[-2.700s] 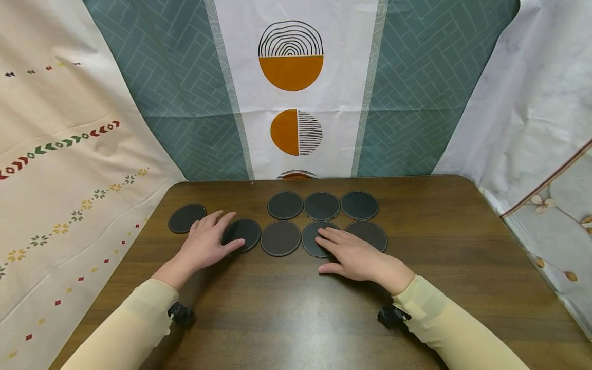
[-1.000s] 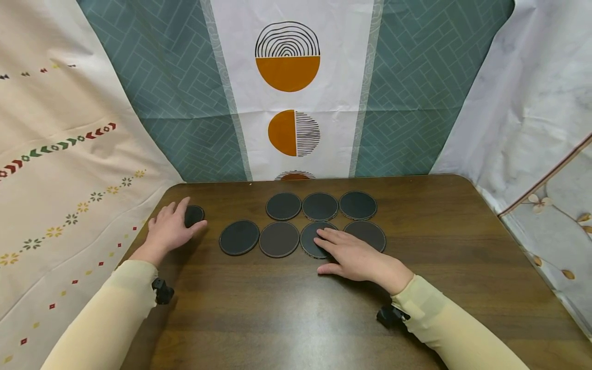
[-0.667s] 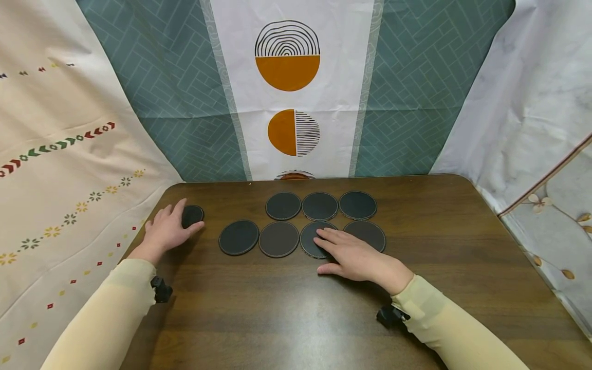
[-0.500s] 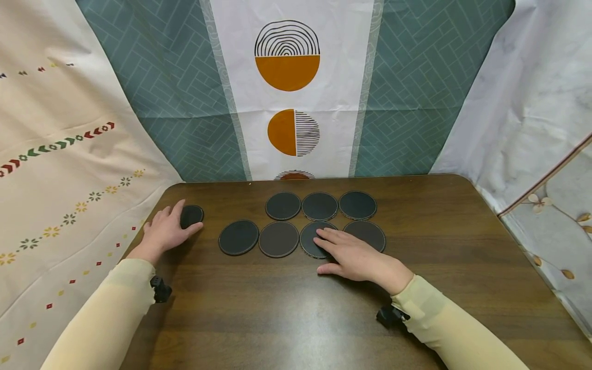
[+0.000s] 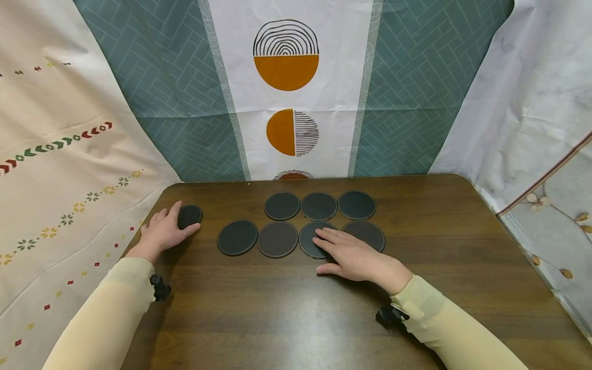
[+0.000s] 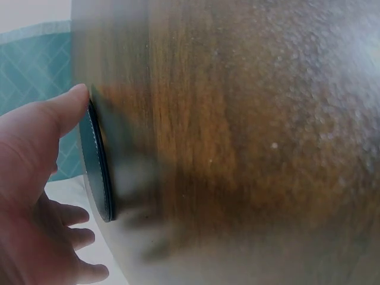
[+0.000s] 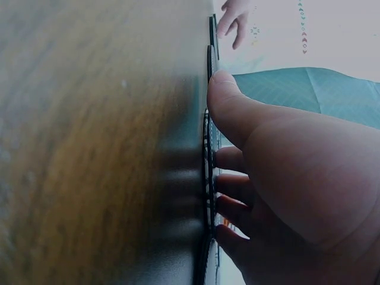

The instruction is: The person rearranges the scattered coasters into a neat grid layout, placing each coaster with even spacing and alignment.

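Round black coasters with stitched rims lie on a brown wooden table. My left hand [image 5: 163, 229] is over the lone coaster [image 5: 190, 216] at the far left, fingers spread and reaching past it. In the left wrist view the thumb is right at the near rim of that coaster [image 6: 97, 163], and the fingers are extended beyond it. My right hand [image 5: 353, 254] rests its fairly straight fingertips on a coaster [image 5: 311, 241] in the front row and overlaps the brownish-black coaster [image 5: 370, 234] to its right. The right thumb sticks out over the wood in front.
Two more coasters, one dark [image 5: 238, 238] and one brownish [image 5: 278, 239], continue the front row leftward. Behind lie three others, left [image 5: 282, 206], middle [image 5: 319, 206] and right [image 5: 357, 205]. The table [image 5: 259, 313] ends against a patterned cloth [image 5: 185, 103] at the back.
My left hand has moved left, from beside the leftmost front-row coaster to the lone far-left coaster, and has since barely shifted. The right hand stays in place. The coasters have not moved.
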Tool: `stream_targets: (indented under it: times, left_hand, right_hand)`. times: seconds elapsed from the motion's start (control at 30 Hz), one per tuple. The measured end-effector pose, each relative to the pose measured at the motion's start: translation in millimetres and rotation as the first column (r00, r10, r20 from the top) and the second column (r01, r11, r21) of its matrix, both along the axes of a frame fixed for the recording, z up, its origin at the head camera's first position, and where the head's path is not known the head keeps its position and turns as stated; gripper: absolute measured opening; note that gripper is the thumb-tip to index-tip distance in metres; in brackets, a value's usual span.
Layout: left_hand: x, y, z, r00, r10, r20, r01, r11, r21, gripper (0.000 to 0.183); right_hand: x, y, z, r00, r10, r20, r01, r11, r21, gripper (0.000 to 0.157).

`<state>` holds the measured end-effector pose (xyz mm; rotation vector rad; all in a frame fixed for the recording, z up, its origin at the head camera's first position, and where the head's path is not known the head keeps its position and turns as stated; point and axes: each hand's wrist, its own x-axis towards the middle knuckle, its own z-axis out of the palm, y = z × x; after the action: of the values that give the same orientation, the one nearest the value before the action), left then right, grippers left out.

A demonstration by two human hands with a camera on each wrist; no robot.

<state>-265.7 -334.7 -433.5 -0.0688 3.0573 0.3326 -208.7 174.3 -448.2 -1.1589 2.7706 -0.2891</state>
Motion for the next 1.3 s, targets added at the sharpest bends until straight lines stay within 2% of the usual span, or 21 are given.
stream_targets:
  times: [0.63,1.3]
  left_hand:
    - [-4.6,-6.4,-4.4,1.0,0.012,0.027,-0.012,1.0,-0.001,0.107]
    - [-5.6,-4.9,-4.1,1.0,0.024,0.014,-0.024,1.0,-0.016,0.111]
  right_hand:
    - [-0.5,-0.5,1.4,1.0,0.008,-0.001,-0.008,1.0,-0.01,0.079]
    - [-0.8,0.4,-0.8,1.0,0.006,0.007,-0.005,1.0,-0.019,0.078]
